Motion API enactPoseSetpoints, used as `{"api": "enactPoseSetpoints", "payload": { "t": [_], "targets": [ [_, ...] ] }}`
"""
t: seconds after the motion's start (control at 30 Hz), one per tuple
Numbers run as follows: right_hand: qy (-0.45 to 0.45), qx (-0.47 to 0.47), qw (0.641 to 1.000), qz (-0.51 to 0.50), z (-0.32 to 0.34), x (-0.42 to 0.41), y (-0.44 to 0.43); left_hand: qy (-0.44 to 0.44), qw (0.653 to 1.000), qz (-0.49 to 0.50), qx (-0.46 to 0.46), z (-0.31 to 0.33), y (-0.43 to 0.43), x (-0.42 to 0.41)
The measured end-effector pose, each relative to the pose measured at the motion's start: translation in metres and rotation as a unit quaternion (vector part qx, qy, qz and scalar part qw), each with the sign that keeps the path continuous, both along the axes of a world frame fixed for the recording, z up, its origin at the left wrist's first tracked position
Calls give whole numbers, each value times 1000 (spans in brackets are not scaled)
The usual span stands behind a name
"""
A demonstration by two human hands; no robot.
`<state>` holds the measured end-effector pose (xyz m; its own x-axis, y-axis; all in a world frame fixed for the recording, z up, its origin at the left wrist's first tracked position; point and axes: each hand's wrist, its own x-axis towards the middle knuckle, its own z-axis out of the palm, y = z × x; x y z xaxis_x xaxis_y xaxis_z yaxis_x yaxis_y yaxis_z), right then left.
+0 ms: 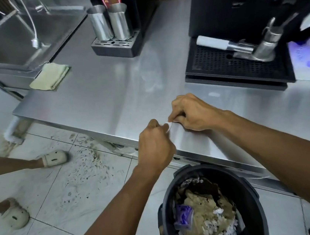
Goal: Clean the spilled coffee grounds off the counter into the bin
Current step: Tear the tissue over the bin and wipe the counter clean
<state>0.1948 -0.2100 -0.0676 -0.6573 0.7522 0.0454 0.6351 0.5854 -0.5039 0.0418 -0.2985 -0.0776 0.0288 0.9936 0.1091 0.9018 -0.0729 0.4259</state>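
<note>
Across the frame, counter (108, 88): one steel top; long axis runs far-left to near-right, front edge toward me.
Sink (7, 47): one, far left, against the counter end.
Coffee machine (233, 2): one, black, far right on the counter.
Bin (204, 166): one, black, round, mouth up, on the floor just under the front edge, below my right forearm; brownish clump and paper inside.
Hands: two, close together at the front edge; my left hand (154, 146) and right hand (192, 113), fingers curled, each pinch one end of the scrap.
Cloth (50, 76): one, yellow, folded, far-left counter corner.
Cups (100, 23): two, steel, upright, side by side.
Portafilter (225, 45): one, on the machine's grate, white handle pointing left.
Scrap (167, 126): one, white, small; spans the gap between my hands, long axis roughly left-right.
Grounds: cannot make out any on the steel.
</note>
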Motion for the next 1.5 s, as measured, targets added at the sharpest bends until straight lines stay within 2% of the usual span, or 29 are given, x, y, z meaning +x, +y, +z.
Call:
{"api": "enactPoseSetpoints", "payload": {
  "t": [0.4, 0.57, 0.67, 0.73, 0.87, 0.93, 1.03, 1.27, 1.5],
  "targets": [
    [17, -37, 988, -149, -7, 147, -108, -35, 991, -126, -33, -5, -56, 124],
    [11, -44, 984, -172, -7, 168, -140, -45, 982, -180, -38, -3, -73, 139],
    [-16, -81, 986, -147, 2, 176, -148, -58, 969, -234, -51, 3, -84, 138],
    [-11, -79, 988, -132, 8, 174, -142, -93, 974, -204, -39, 5, -84, 132],
    [9, 12, 991, -132, 12, 150, -101, -124, 988, -91, 33, 9, -61, 122],
    [3, 35, 991, -128, 12, 133, -74, -121, 991, -53, 36, 8, -40, 117],
    [-30, 17, 989, -140, 5, 121, -44, -83, 995, -45, 5, -1, -10, 113],
    [-26, -4, 968, -248, -11, 173, -53, -54, 986, -158, -13, -6, 12, 154],
    [-37, -9, 963, -266, -9, 194, -131, -45, 955, -287, -56, -10, -17, 162]
  ]
}}
